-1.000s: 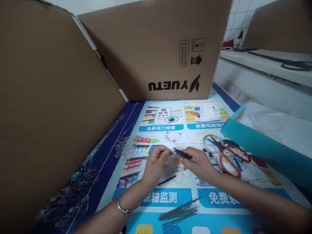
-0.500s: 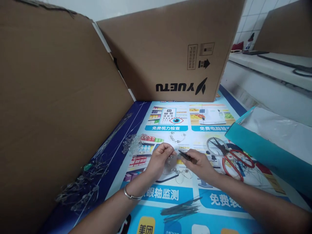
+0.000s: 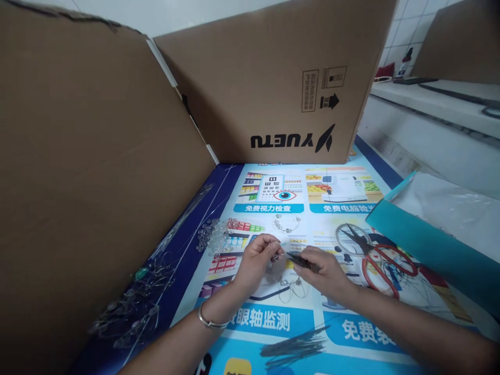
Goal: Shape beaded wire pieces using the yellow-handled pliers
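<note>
My left hand (image 3: 255,260), with a bangle at its wrist, pinches a thin beaded wire (image 3: 281,253) between thumb and fingertips. Clear beads show just under those fingers; much of the piece is hidden. In my right hand (image 3: 328,273) is a pair of dark pliers (image 3: 301,260), gripped around the handles. The plier tips point left and lie close to the left fingertips; whether they touch the wire I cannot tell. Below the hands, wire loops with beads (image 3: 292,289) rest on the printed sheet. Beyond them lies a curved string of clear beads (image 3: 287,223).
A heap of clear beads (image 3: 219,235) sits left of the hands, with tangled beaded wires (image 3: 133,307) nearer. Cut wires (image 3: 295,346) lie in front. Red-handled scissors (image 3: 385,260) and a teal box (image 3: 429,239) stand right. Cardboard panels (image 3: 273,88) wall the back and left.
The view has shifted slightly. The pliers have turned a little and their tips sit lower, nearer the left fingertips. Both hands keep their hold.
</note>
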### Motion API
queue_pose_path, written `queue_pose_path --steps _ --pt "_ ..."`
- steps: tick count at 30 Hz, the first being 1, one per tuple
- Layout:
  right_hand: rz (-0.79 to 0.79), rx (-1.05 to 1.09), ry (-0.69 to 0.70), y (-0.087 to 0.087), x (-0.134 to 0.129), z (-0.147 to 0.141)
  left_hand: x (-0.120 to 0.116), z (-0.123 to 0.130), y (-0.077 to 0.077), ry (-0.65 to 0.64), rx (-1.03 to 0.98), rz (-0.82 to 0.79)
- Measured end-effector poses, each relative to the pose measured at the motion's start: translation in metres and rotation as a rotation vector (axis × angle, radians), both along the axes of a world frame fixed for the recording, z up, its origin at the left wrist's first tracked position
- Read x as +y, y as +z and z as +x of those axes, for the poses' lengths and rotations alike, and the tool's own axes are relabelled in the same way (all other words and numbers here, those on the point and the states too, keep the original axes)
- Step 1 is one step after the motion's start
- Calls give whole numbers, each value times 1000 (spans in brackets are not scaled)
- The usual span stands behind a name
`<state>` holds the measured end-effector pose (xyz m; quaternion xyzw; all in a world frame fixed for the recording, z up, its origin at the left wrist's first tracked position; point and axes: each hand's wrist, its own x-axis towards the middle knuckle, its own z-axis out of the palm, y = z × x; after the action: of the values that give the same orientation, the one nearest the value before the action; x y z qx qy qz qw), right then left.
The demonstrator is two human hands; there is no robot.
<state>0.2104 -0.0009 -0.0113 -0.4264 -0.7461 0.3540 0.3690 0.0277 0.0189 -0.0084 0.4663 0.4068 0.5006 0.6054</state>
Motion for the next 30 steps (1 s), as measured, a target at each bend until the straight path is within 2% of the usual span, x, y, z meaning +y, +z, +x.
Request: queue_pose_path --steps 6,9,13,17,26,30 --pt "-15 12 -40 1 1 1 2 -2 1 45 21 -8" --pt "42 10 -87 1 -2 2 2 -2 2 69 37 21" --pt "120 -23 -35 2 -7 4 2 -2 2 114 41 65" --pt "119 -32 -48 6 -7 10 0 -3 1 130 50 115" --pt "20 -363 7 14 -5 15 0 -10 -1 40 135 215" --pt "26 -415 -7 15 -6 13 0 -11 1 -9 167 215"
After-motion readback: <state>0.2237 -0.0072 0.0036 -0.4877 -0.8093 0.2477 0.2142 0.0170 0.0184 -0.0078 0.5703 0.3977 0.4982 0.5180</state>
